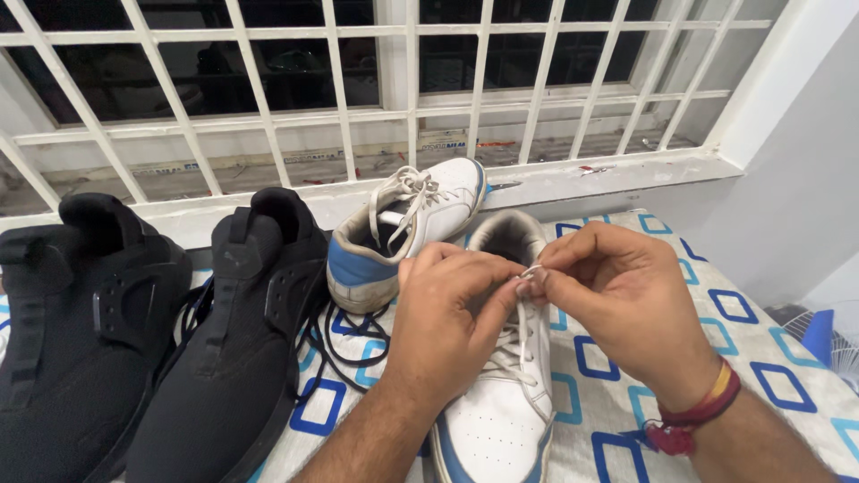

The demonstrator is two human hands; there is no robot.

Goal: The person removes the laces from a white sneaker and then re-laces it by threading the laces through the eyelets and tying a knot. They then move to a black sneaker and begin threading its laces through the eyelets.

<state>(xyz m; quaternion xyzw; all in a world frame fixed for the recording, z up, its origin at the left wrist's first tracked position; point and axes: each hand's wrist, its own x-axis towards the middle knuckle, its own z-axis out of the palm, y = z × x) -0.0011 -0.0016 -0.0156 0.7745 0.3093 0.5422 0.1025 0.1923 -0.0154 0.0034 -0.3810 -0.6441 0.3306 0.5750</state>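
Our left hand (pixel 443 322) and right hand (pixel 617 304) both pinch the white lace (pixel 530 273) at twelve o'clock over the near sneaker (pixel 501 411).

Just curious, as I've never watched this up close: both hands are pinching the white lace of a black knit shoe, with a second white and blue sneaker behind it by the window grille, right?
Not quite. In the head view both hands, left hand and right hand, pinch the white lace of a white and blue leather sneaker, not a black one. The two black knit shoes lie untouched to the left. The second white and blue sneaker does sit behind, by the white window grille.
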